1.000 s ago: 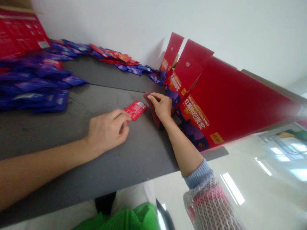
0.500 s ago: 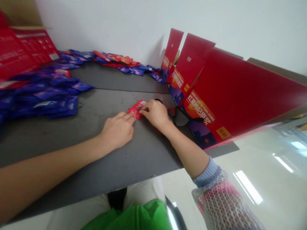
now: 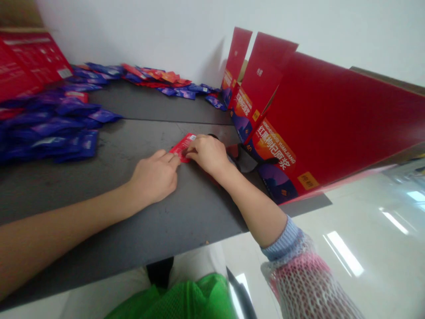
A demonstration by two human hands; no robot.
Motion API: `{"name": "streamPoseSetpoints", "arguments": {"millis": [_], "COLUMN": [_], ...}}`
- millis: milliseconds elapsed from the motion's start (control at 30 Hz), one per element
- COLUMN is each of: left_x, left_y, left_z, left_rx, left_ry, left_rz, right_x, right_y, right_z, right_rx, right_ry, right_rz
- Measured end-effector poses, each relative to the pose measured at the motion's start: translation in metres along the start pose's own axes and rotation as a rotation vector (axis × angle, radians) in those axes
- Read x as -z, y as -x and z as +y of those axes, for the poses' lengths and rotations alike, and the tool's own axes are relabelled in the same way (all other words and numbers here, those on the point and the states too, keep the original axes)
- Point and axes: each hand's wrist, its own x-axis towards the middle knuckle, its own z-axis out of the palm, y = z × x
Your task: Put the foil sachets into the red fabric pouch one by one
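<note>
I am pressing a red sachet (image 3: 181, 145) flat on the grey table (image 3: 139, 208) with both hands. My left hand (image 3: 153, 178) is lying low on the table, its fingers (image 3: 171, 160) curled together and touching the near edge of the sachet. My right hand (image 3: 207, 153) is coming in from the other side, fingers bent and pinching the sachet's right end; the two hands are nearly meeting over it. Just beyond my right hand a dark flat piece (image 3: 244, 159) is lying on the table against a big red box (image 3: 318, 133), which is standing open with its flaps (image 3: 262, 79) raised. Blue sachets (image 3: 56, 128) are lying heaped at the left of the table, well apart from my hands, and more sachets, blue and red (image 3: 156, 79), are trailing along the wall.
</note>
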Motion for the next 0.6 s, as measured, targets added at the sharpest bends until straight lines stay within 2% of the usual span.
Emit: {"name": "streamPoseSetpoints", "arguments": {"millis": [167,267,333,400,533,600], "left_x": [0.002,0.001,0.001,0.001,0.0,0.001], "left_y": [0.0,0.002,0.003,0.003,0.002,0.002], "left_z": [0.0,-0.003,-0.005,-0.006,-0.007,-0.007], "left_rx": [0.004,-0.004,-0.002,-0.008,-0.041,-0.037], "left_ry": [-0.051,-0.002,0.002,-0.022,-0.036,-0.034], "left_rz": [-0.024,-0.005,-0.01,-0.015,0.007,0.016], "right_x": [0.001,0.005,0.009,0.011,0.006,-0.001], "right_y": [-0.009,-0.01,-0.008,-0.003,0.002,0.0], "right_z": [0.023,0.027,0.022,0.011,-0.007,-0.005], "right_rx": [-0.164,-0.147,-0.08,0.013,0.293,0.368], "right_ry": [0.119,0.065,0.01,-0.038,-0.08,-0.043], "right_rz": [0.009,0.079,0.143,0.152,0.026,0.0]}}
